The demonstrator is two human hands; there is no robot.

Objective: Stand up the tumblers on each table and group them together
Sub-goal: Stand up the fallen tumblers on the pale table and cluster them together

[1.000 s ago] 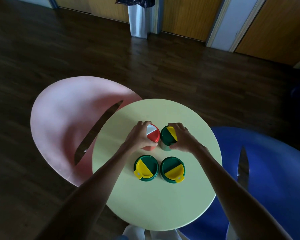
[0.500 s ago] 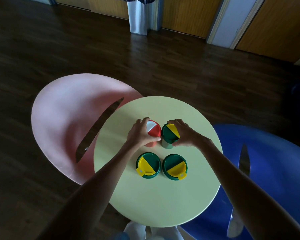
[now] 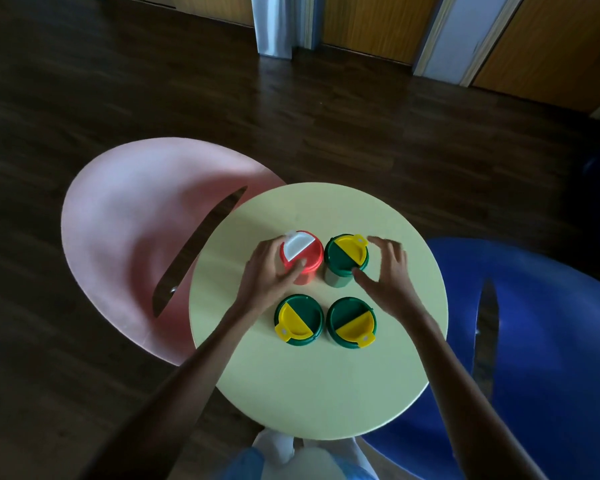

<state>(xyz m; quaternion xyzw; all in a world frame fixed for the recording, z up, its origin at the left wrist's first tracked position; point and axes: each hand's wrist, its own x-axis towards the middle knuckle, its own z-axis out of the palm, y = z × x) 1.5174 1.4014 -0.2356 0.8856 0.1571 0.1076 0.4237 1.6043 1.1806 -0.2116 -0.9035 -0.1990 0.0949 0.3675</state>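
Several tumblers stand upright in a square cluster on the round pale-yellow table (image 3: 326, 393). The far-left one is the red tumbler (image 3: 303, 261) with a white flap lid. My left hand (image 3: 265, 277) still wraps its left side, thumb on the lid's near edge. To its right stands a green tumbler (image 3: 345, 259) with a yellow flap. My right hand (image 3: 387, 271) hovers just right of it, fingers spread and apart from it. Two more green tumblers, one (image 3: 298, 320) near left and one (image 3: 352, 322) near right, stand in front.
A pink chair (image 3: 129, 237) stands at the table's left and a blue chair (image 3: 541, 341) at its right. Dark wooden floor surrounds them. A metal bin (image 3: 274, 26) and wooden doors stand along the far wall.
My right hand has let go of the far green tumbler and drawn back to the right with fingers spread. My left hand stays on the red tumbler. The view has tilted slightly.
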